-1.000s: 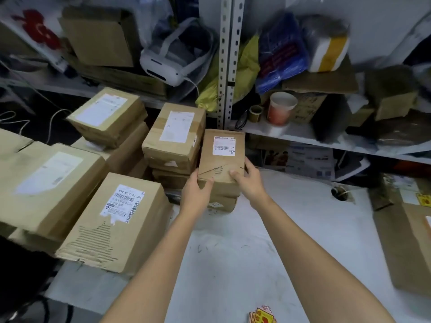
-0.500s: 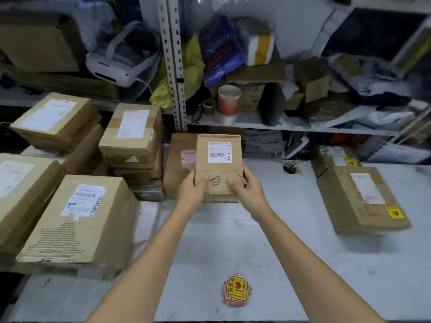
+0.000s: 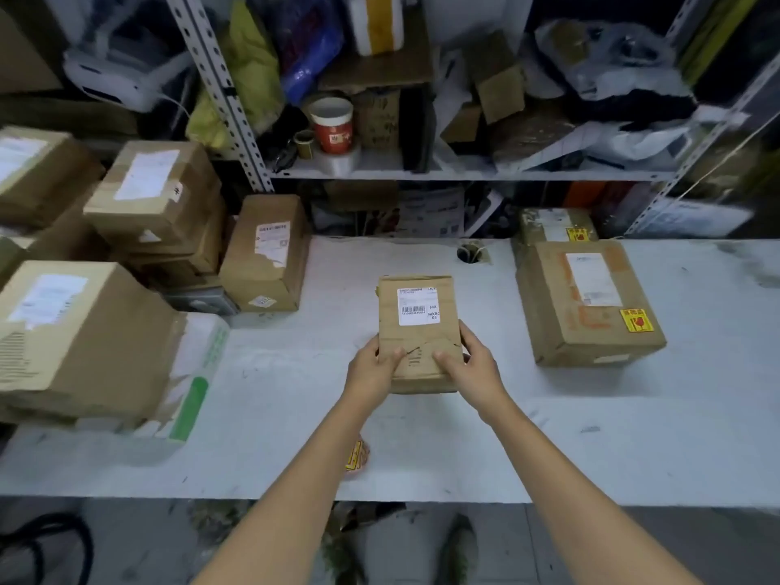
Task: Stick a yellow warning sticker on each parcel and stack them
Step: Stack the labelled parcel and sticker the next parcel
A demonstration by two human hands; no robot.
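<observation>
A small brown parcel (image 3: 415,314) with a white barcode label lies over the middle of the white table (image 3: 633,437). My left hand (image 3: 373,369) grips its near left corner, thumb on top. My right hand (image 3: 470,365) grips its near right corner the same way. A pile of yellow warning stickers (image 3: 356,456) lies near the table's front edge, half hidden by my left forearm. To the right, a larger parcel (image 3: 586,306) carries a yellow sticker (image 3: 636,320), and a second stickered parcel (image 3: 555,225) stands behind it.
Several unstickered parcels are piled at the left, among them a big one (image 3: 84,335) and an upright one (image 3: 266,255). A cluttered metal shelf (image 3: 464,173) with a red cup (image 3: 333,126) runs behind the table. A cable hole (image 3: 469,253) is in the tabletop.
Both hands have carried the small parcel off the left pile, to the right and down toward the middle of the table. The view has swung right, bringing the stickered parcels fully into sight.
</observation>
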